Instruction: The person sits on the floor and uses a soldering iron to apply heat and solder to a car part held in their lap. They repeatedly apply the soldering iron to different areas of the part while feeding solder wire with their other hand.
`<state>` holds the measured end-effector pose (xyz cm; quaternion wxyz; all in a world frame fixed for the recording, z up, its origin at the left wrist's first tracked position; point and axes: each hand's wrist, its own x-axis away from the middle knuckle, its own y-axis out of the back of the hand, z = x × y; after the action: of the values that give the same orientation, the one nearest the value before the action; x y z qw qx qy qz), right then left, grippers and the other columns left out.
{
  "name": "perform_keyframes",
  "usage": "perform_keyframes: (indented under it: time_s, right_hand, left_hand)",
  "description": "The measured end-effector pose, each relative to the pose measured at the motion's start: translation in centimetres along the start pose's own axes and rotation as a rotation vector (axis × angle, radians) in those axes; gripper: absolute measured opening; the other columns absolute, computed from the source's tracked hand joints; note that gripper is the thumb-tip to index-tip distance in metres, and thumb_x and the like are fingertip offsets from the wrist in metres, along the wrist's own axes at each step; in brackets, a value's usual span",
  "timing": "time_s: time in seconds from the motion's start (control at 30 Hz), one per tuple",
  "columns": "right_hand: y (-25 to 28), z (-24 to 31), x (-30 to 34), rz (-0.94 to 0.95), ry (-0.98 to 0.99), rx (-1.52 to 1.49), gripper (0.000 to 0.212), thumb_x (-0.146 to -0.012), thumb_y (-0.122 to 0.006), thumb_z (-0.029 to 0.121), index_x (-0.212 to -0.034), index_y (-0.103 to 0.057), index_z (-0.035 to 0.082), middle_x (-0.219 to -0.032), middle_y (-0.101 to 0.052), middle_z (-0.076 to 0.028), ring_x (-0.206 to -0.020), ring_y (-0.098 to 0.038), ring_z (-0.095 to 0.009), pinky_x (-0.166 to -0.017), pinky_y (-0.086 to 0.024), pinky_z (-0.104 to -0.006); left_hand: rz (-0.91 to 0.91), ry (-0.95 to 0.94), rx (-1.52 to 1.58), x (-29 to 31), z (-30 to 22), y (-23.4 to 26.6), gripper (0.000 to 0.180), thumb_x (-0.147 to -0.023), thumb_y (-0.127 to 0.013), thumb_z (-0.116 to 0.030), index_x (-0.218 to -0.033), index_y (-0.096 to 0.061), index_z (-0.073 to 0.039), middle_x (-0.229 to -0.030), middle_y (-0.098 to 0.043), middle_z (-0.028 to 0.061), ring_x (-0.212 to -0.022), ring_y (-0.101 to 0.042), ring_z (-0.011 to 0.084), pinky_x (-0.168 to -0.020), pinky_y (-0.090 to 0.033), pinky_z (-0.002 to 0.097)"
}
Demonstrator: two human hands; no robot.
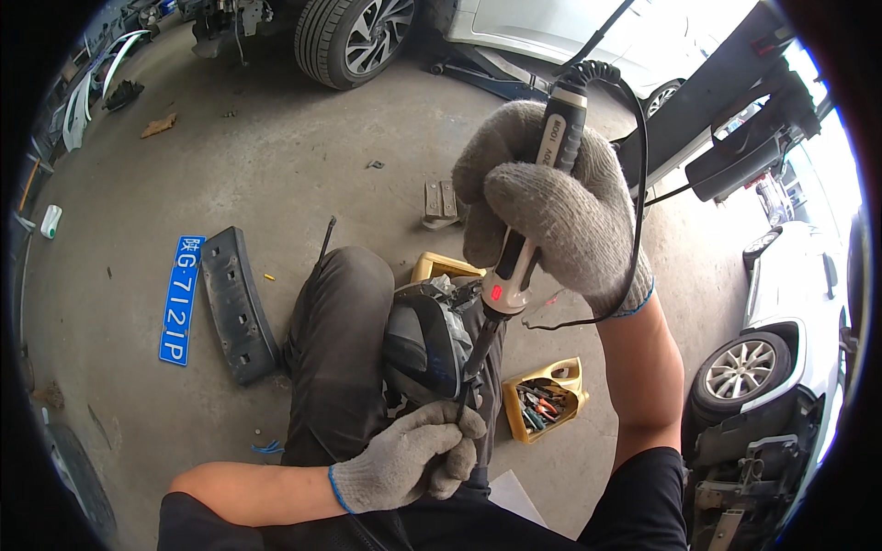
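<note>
My right hand (560, 197), in a grey knitted glove, is wrapped round the handle of a soldering iron (511, 294). The iron is black and off-white with a lit red display, and its shaft points down toward my lap. A black cord (640, 174) coils from its top and hangs beside my wrist. My left hand (413, 456), gloved too, is closed with its fingers curled right by the iron's tip; what they pinch is hidden. Against my knees rests a dark car part (418, 340) with a clear, shiny section, perhaps a lamp housing.
A cut-open yellow jug (544, 404) of hand tools stands at my right knee. Left lie a blue licence plate (182, 303) and a black plastic bracket (241, 308). A raised car's wheel (358, 41) is ahead; a white car (790, 303) and lift post (698, 83) stand right.
</note>
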<state>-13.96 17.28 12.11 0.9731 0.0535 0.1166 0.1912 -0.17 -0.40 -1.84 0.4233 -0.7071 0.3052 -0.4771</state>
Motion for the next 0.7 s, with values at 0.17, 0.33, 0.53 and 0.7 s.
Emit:
perform_keyframes:
  time_s: [0.17,0.33,0.53,0.7]
  right_hand:
    - [0.1,0.0,0.0,-0.008,-0.016,0.000,0.022,-0.086,-0.069,0.018,-0.093,-0.065,-0.003,-0.072,-0.067,-0.008,-0.062,-0.068,-0.015,-0.058,-0.057,-0.0287]
    - [0.2,0.2,0.1,-0.002,-0.025,0.000,0.022,-0.086,-0.069,0.018,-0.093,-0.065,-0.003,-0.073,-0.067,-0.008,-0.063,-0.068,-0.015,-0.058,-0.057,-0.0287]
    - [0.0,0.2,0.1,-0.008,-0.033,-0.004,0.022,-0.085,-0.069,0.017,-0.093,-0.065,-0.003,-0.073,-0.067,-0.008,-0.062,-0.067,-0.015,-0.058,-0.057,-0.0286]
    - [0.0,0.3,0.2,-0.004,-0.022,-0.019,0.023,-0.086,-0.069,0.018,-0.094,-0.064,-0.003,-0.072,-0.066,-0.009,-0.062,-0.067,-0.016,-0.057,-0.057,-0.0289]
  left_hand:
    - [-0.010,-0.011,-0.032,0.0,0.2,0.1,0.024,-0.096,-0.041,-0.009,-0.117,-0.052,-0.006,-0.076,-0.058,0.0084,-0.057,-0.048,0.0166,-0.053,-0.041,0.0295]
    - [0.036,-0.032,-0.061,0.0,0.5,0.5,0.026,-0.098,-0.040,-0.010,-0.122,-0.050,-0.007,-0.085,-0.063,0.0101,-0.067,-0.057,0.0178,-0.060,-0.047,0.0310]
    - [0.066,-0.044,-0.060,-0.1,0.6,0.7,0.026,-0.100,-0.039,-0.008,-0.124,-0.048,-0.007,-0.091,-0.065,0.0109,-0.082,-0.064,0.0194,-0.066,-0.052,0.0342]
    - [0.104,-0.062,-0.170,-0.3,0.5,1.1,0.025,-0.101,-0.040,-0.008,-0.124,-0.048,-0.005,-0.095,-0.066,0.0116,-0.083,-0.065,0.0171,-0.067,-0.053,0.0306]
